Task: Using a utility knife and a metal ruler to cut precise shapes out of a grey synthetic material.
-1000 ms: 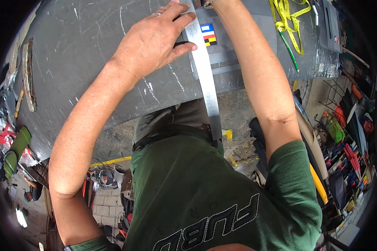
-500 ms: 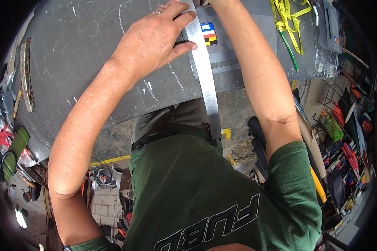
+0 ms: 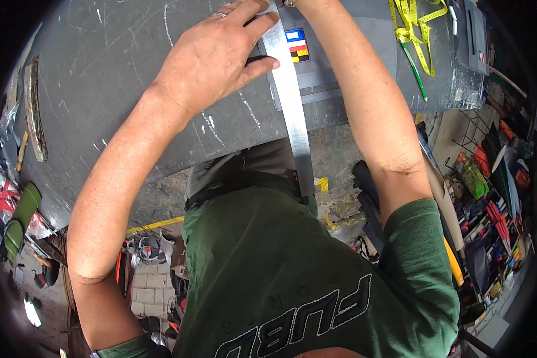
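Note:
My left hand lies spread on the dark work table, its fingertips and thumb pressing on a long metal ruler. The ruler runs toward me and sticks out past the table's near edge. Beneath it and to its right is a flat piece of grey fabric bearing a small patch of coloured flags. My right forearm reaches over this fabric to the upper edge of the picture. Only a bracelet at the right wrist shows; the right hand itself is out of the frame.
A yellow tape measure and a green pencil lie on the table at the right. On the far left rests a long curved strip. Crowded materials and a red folded umbrella stand below the table's right end.

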Demonstrator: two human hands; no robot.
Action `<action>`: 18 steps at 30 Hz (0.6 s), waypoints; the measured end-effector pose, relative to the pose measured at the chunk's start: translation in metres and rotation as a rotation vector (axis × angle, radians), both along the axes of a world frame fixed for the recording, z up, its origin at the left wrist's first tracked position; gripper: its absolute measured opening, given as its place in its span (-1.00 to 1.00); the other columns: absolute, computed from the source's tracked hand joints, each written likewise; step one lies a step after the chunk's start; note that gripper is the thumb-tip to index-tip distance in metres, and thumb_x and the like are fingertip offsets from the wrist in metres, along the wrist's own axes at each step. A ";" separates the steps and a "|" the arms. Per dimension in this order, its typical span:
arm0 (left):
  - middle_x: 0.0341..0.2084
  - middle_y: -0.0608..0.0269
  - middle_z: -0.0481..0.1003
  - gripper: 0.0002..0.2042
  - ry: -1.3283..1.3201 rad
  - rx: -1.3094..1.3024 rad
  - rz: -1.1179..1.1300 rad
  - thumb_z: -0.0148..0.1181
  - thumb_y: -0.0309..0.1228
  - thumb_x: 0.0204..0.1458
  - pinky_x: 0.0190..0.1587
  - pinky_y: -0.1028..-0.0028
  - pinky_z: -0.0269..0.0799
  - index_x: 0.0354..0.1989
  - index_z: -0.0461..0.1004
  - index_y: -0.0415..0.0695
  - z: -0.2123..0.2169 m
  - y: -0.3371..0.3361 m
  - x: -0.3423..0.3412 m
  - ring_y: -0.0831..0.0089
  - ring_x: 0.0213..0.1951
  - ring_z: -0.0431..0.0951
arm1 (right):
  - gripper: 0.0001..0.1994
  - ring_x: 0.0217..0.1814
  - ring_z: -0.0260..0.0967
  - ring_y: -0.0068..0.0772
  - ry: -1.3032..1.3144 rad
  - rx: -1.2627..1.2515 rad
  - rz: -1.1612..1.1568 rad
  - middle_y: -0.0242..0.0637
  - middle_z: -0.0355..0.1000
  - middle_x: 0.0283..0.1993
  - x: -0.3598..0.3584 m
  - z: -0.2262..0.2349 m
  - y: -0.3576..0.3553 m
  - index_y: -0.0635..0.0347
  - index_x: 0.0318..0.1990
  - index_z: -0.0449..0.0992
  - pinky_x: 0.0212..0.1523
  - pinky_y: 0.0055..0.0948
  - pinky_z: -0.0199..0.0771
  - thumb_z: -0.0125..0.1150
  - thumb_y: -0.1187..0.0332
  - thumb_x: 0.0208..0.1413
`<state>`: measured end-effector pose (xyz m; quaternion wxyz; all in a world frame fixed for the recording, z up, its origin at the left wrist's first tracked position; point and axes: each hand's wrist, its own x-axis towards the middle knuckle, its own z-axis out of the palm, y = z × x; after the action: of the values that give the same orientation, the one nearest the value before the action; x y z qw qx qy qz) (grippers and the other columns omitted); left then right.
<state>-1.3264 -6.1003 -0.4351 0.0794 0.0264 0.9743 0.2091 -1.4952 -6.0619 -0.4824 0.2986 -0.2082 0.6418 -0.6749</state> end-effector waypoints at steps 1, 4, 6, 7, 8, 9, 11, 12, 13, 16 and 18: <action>0.18 -0.17 0.36 -0.41 0.017 0.002 -0.005 0.26 -0.13 0.16 0.24 0.20 0.45 0.22 0.35 -0.31 -0.001 0.000 -0.001 -0.07 0.23 0.46 | -0.49 -0.80 0.11 -0.52 0.024 -0.019 0.005 -0.41 0.24 -0.68 0.000 0.002 0.000 0.21 -0.26 0.46 -0.77 -0.46 0.11 -0.24 -0.04 0.45; 0.17 -0.16 0.37 -0.41 -0.028 -0.026 0.008 0.26 -0.13 0.16 0.25 0.20 0.45 0.22 0.34 -0.30 0.002 0.001 -0.001 -0.07 0.23 0.46 | -0.52 -0.77 0.13 -0.56 -0.199 0.400 -0.177 -0.45 0.27 -0.62 0.011 0.053 -0.012 0.21 -0.08 0.50 -0.77 -0.48 0.12 -0.22 -0.02 0.45; 0.16 -0.15 0.37 -0.41 -0.026 -0.009 0.008 0.26 -0.13 0.15 0.25 0.21 0.45 0.22 0.34 -0.30 0.001 0.001 0.000 -0.07 0.23 0.46 | -0.53 -0.76 0.15 -0.57 -0.268 0.402 -0.175 -0.46 0.28 -0.60 0.008 0.053 -0.011 0.19 -0.02 0.51 -0.77 -0.49 0.12 -0.22 -0.02 0.45; 0.16 -0.15 0.37 -0.41 -0.020 0.006 0.008 0.27 -0.13 0.15 0.25 0.21 0.44 0.23 0.34 -0.30 0.001 0.001 -0.001 -0.07 0.23 0.46 | -0.52 -0.75 0.16 -0.58 -0.334 0.401 -0.174 -0.47 0.28 -0.58 0.006 0.052 -0.011 0.17 0.05 0.51 -0.77 -0.49 0.12 -0.21 -0.02 0.45; 0.16 -0.15 0.37 -0.41 -0.021 0.005 0.009 0.27 -0.13 0.15 0.25 0.21 0.44 0.23 0.34 -0.30 0.001 0.001 -0.001 -0.07 0.23 0.46 | -0.52 -0.75 0.16 -0.58 -0.334 0.401 -0.173 -0.47 0.28 -0.58 0.004 0.051 -0.012 0.17 0.05 0.51 -0.77 -0.49 0.12 -0.21 -0.02 0.45; 0.16 -0.14 0.37 -0.41 -0.014 0.005 0.005 0.27 -0.14 0.15 0.25 0.21 0.44 0.22 0.34 -0.31 0.001 0.001 -0.001 -0.07 0.22 0.46 | -0.53 -0.76 0.16 -0.58 -0.377 0.416 -0.190 -0.47 0.28 -0.59 0.003 0.050 -0.013 0.18 -0.02 0.50 -0.77 -0.49 0.12 -0.21 -0.03 0.45; 0.15 -0.14 0.37 -0.41 -0.007 0.004 -0.003 0.28 -0.14 0.15 0.26 0.21 0.44 0.22 0.34 -0.31 0.001 0.000 -0.001 -0.07 0.22 0.46 | -0.53 -0.76 0.15 -0.57 -0.420 0.430 -0.211 -0.46 0.27 -0.59 -0.001 0.034 -0.010 0.18 -0.09 0.50 -0.78 -0.49 0.12 -0.20 -0.04 0.45; 0.16 -0.15 0.37 -0.41 0.000 0.025 0.001 0.28 -0.15 0.15 0.26 0.20 0.44 0.23 0.34 -0.31 0.000 0.001 -0.001 -0.07 0.23 0.46 | -0.53 -0.78 0.14 -0.56 -0.285 0.185 -0.145 -0.46 0.26 -0.61 -0.002 0.011 -0.002 0.17 -0.18 0.48 -0.79 -0.48 0.11 -0.19 -0.05 0.45; 0.16 -0.16 0.36 -0.41 0.004 0.044 0.009 0.28 -0.15 0.14 0.26 0.20 0.43 0.23 0.34 -0.32 0.000 0.000 -0.001 -0.08 0.23 0.45 | -0.51 -0.79 0.13 -0.54 -0.151 -0.059 -0.073 -0.45 0.25 -0.63 0.001 0.004 0.000 0.16 -0.28 0.45 -0.80 -0.47 0.10 -0.18 -0.07 0.44; 0.16 -0.19 0.36 -0.40 -0.050 0.021 0.004 0.29 -0.16 0.14 0.26 0.19 0.43 0.23 0.34 -0.32 0.003 0.001 -0.003 -0.08 0.23 0.45 | -0.49 -0.81 0.11 -0.52 -0.165 -0.025 -0.075 -0.43 0.22 -0.68 -0.002 -0.003 0.000 0.12 -0.41 0.36 -0.82 -0.46 0.09 -0.17 -0.09 0.43; 0.17 -0.21 0.35 -0.40 -0.048 0.013 0.011 0.29 -0.16 0.13 0.26 0.19 0.43 0.23 0.34 -0.33 0.003 0.001 -0.002 -0.09 0.23 0.45 | -0.49 -0.81 0.11 -0.52 -0.142 -0.020 -0.078 -0.43 0.21 -0.69 -0.001 -0.001 -0.001 0.13 -0.42 0.36 -0.81 -0.45 0.09 -0.17 -0.10 0.42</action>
<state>-1.3285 -6.0993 -0.4325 0.1012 0.0166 0.9709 0.2164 -1.4966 -6.0626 -0.4833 0.3146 -0.1377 0.6200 -0.7054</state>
